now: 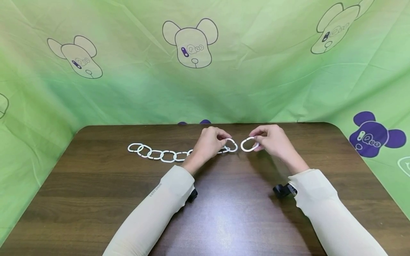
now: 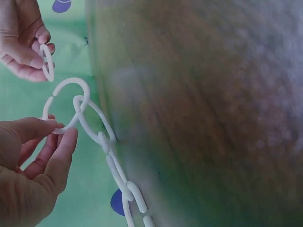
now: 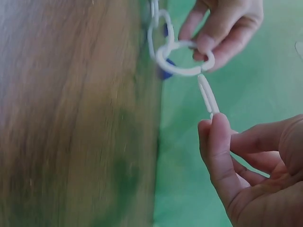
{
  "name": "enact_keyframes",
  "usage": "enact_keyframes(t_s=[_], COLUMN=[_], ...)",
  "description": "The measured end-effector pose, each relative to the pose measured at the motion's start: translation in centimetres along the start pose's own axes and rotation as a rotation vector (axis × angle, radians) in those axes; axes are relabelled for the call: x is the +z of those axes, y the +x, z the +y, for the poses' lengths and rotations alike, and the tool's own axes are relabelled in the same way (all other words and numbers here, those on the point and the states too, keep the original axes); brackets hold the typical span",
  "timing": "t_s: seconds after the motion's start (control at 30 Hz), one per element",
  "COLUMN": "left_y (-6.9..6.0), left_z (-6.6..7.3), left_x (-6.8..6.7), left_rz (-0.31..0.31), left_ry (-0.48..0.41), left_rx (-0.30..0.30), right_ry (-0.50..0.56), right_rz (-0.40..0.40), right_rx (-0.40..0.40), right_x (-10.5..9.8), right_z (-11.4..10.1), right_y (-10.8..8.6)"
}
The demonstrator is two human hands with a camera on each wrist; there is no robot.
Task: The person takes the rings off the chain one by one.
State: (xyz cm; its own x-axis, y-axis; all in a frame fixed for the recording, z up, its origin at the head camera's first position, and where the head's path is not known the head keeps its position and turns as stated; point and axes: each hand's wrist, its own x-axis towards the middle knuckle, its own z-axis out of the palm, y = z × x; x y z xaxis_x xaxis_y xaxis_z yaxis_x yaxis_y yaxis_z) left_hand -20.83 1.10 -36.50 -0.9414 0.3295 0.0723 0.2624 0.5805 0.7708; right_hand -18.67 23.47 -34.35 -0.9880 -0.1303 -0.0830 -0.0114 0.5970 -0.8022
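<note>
A chain of white plastic links [image 1: 167,156] runs across the far part of the table, its middle hidden behind my left hand [image 1: 209,144]. That hand pinches the chain's right end link [image 1: 236,145] between thumb and fingers. In the left wrist view a small gap shows in this end link [image 2: 85,87]. My right hand [image 1: 272,140] pinches a single loose white link [image 1: 246,149] just to the right of it. In the head view the two links are a little apart. The right wrist view shows the loose link [image 3: 208,94] nearly edge-on, close to the end link's gap.
The brown wooden table [image 1: 80,199] has a far edge just behind the hands. A green cloth [image 1: 134,89] with mouse-head prints hangs behind and at the sides. Black wrist cameras [image 1: 283,191] sit under the white sleeves [image 1: 323,199].
</note>
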Motion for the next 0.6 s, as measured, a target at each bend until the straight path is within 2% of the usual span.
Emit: enact_keyframes(t_s=[0.33,0.6], left_y=[-0.2,-0.3], left_z=[-0.1,-0.1], left_x=[0.0,0.1], left_rz=[-0.040,-0.046], left_ry=[-0.052,-0.055], left_rx=[-0.046,-0.046], right_ry=[0.023,0.032], right_rz=[0.123,0.178], right_rx=[0.018,0.053], right_x=[-1.8,-2.5], right_z=[2.3,3.6], right_y=[0.5,1.6])
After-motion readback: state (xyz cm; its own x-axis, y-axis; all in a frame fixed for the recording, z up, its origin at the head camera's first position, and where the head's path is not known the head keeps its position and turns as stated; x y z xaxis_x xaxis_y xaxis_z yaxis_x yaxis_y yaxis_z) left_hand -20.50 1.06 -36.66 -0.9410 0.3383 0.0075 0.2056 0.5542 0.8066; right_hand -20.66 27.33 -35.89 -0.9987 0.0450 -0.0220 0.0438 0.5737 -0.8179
